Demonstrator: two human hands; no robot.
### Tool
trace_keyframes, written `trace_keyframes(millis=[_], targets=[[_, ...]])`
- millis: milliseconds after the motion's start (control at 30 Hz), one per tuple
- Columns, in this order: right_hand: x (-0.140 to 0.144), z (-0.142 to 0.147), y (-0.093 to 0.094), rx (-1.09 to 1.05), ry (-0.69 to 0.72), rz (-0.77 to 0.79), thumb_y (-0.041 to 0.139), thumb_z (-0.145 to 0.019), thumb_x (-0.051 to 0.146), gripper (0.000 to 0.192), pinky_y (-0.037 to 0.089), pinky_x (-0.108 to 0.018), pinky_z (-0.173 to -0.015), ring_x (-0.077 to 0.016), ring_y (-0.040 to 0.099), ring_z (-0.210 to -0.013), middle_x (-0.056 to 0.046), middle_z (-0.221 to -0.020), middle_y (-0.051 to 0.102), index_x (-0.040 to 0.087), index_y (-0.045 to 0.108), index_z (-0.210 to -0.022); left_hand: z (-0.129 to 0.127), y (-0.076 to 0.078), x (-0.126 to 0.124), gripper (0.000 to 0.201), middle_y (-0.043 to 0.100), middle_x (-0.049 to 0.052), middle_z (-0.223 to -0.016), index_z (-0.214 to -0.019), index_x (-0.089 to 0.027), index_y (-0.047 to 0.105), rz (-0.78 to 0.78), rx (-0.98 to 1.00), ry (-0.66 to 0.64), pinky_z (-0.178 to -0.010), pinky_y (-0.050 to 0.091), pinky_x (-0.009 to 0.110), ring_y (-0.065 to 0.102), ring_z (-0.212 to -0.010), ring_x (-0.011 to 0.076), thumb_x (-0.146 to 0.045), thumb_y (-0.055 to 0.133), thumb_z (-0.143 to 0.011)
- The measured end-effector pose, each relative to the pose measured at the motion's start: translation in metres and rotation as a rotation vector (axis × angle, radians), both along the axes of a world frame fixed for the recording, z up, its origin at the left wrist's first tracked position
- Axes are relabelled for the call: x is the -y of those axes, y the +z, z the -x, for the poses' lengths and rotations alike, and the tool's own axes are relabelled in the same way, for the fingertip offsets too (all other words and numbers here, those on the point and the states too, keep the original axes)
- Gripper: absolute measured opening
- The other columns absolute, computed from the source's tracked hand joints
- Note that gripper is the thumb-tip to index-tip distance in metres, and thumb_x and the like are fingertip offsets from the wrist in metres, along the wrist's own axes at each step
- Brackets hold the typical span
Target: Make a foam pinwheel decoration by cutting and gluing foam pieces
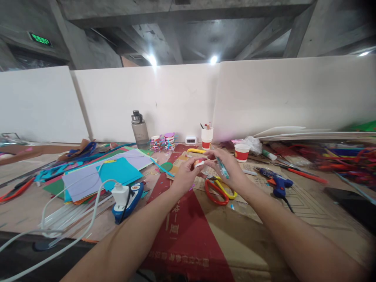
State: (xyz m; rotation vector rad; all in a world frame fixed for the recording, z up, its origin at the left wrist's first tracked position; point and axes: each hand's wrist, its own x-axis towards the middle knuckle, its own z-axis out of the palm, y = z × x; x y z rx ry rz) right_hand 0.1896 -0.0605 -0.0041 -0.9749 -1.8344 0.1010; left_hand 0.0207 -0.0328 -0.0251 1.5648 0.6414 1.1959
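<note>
My left hand (186, 174) pinches a small red-and-white piece of paper cup (199, 162) between thumb and fingers. A slim teal pen-like tool (222, 168) lies in my right hand (232, 166), slanting down across the fingers. The right fingertips reach close to the cup piece; whether they touch it I cannot tell. Just below the hands rest scissors with red handles (216, 197) and another pair with yellow handles (232, 193), on a cardboard sheet (249, 243).
Coloured paper sheets (120, 172) and a blue power strip (137, 196) with a white cable lie left. Right are a blue glue gun (280, 188), a paper cup (242, 153) and a dark flat object (349, 205). A bottle (140, 133) and a pen cup (207, 137) stand behind.
</note>
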Motion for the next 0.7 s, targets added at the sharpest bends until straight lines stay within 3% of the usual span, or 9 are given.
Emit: trace_keyframes(millis=[200,333,500,633,700], targets=[[0.003,0.004,0.001,0.016,-0.023,-0.012,0.055,-0.095,0.033,0.018,0.046,-0.033,-0.077,-0.0211,0.059,-0.085,-0.006,-0.089,0.065,0.022,0.065,-0.083,-0.003,-0.001,0.002,0.027,0.069,0.007,-0.109,-0.100,-0.020,0.074,-0.053,-0.023,-0.019,-0.062,0.060,0.031,0.065,-0.076,0.0169,-0.035,0.072,-0.077],[0.013,0.010,0.009,-0.012,-0.054,-0.042,0.053,-0.094,0.028,0.018,0.044,-0.032,-0.074,-0.0205,0.056,-0.080,-0.005,-0.084,0.061,0.022,0.059,-0.079,-0.001,-0.004,-0.005,0.023,0.068,0.005,-0.097,-0.096,-0.019,0.074,-0.009,0.009,0.078,-0.059,0.060,0.029,0.062,-0.078,0.0168,-0.028,0.071,-0.075],[0.033,0.014,0.023,-0.217,-0.003,-0.047,0.054,-0.095,0.040,0.022,0.045,-0.032,-0.074,-0.0182,0.057,-0.075,-0.001,-0.080,0.061,0.023,0.058,-0.081,0.007,-0.011,-0.019,0.024,0.065,0.004,-0.088,-0.091,-0.016,0.069,0.175,0.117,0.240,-0.059,0.060,0.027,0.059,-0.076,0.0136,-0.031,0.075,-0.073],[0.036,0.012,0.028,-0.302,0.107,0.045,0.047,-0.097,0.052,0.037,0.046,-0.033,-0.074,-0.0183,0.060,-0.073,-0.001,-0.073,0.063,0.023,0.065,-0.082,0.009,-0.010,-0.020,0.031,0.064,0.004,-0.089,-0.091,-0.015,0.067,0.208,0.213,0.233,-0.061,0.059,0.026,0.058,-0.079,0.0136,-0.034,0.079,-0.069],[0.032,0.011,0.027,-0.307,0.086,0.118,0.050,-0.095,0.055,0.038,0.047,-0.033,-0.074,-0.0187,0.061,-0.072,-0.001,-0.070,0.065,0.022,0.068,-0.087,0.009,-0.007,-0.018,0.034,0.064,0.004,-0.091,-0.095,-0.015,0.068,0.170,0.214,0.215,-0.062,0.059,0.026,0.058,-0.081,0.0138,-0.035,0.079,-0.069]])
